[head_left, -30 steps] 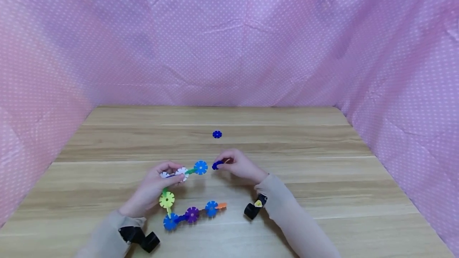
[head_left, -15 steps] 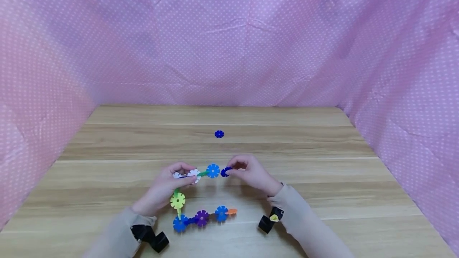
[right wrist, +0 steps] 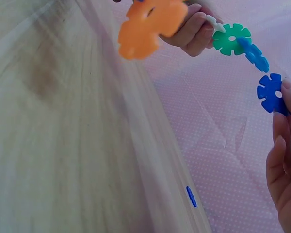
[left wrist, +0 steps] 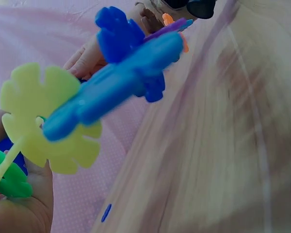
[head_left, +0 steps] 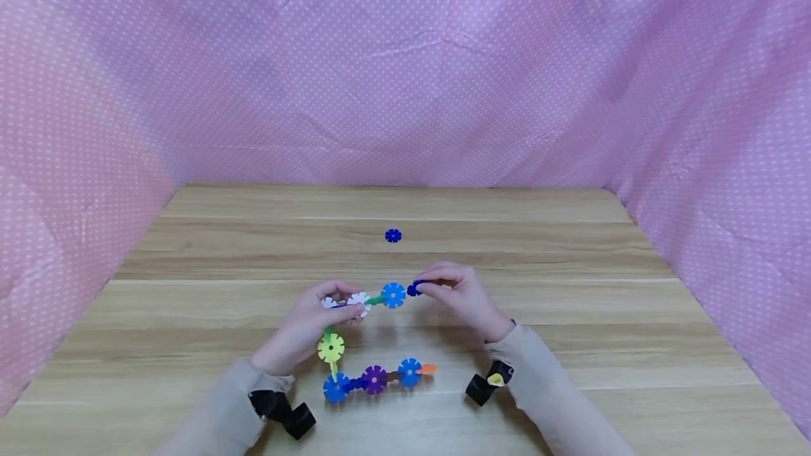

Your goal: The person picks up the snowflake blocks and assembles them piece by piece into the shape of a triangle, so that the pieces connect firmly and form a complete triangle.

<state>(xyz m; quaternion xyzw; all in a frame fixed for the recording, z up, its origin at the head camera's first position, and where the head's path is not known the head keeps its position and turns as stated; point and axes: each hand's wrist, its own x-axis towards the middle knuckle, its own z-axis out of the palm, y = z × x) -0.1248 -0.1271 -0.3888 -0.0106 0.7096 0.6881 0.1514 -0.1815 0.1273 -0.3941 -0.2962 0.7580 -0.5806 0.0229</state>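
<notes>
My left hand [head_left: 310, 319] pinches a chain of slotted snowflake discs by its white disc [head_left: 359, 301]. From there a green disc [right wrist: 232, 40] leads to a light blue disc [head_left: 393, 295] at the chain's free end. Below the hand hang a yellow disc [head_left: 331, 347], a blue disc [head_left: 336, 387] and a purple disc [head_left: 374, 379], then another blue disc [head_left: 410, 372] and an orange disc [head_left: 429, 369]. Between thumb and fingers, my right hand [head_left: 462, 298] pinches a dark blue disc [right wrist: 269, 94]. A narrow gap separates it from the light blue disc.
One loose dark blue disc [head_left: 393, 236] lies flat on the wooden table [head_left: 253, 231], beyond the hands. Pink dotted cloth [head_left: 405, 90] hangs around the table's back and sides. A black wrist camera [head_left: 285, 414] sits on the left wrist, another [head_left: 484, 385] on the right.
Both hands, with the chain and the dark blue disc, have shifted to the right in the head view. The dark blue disc has come closer to the light blue one.
</notes>
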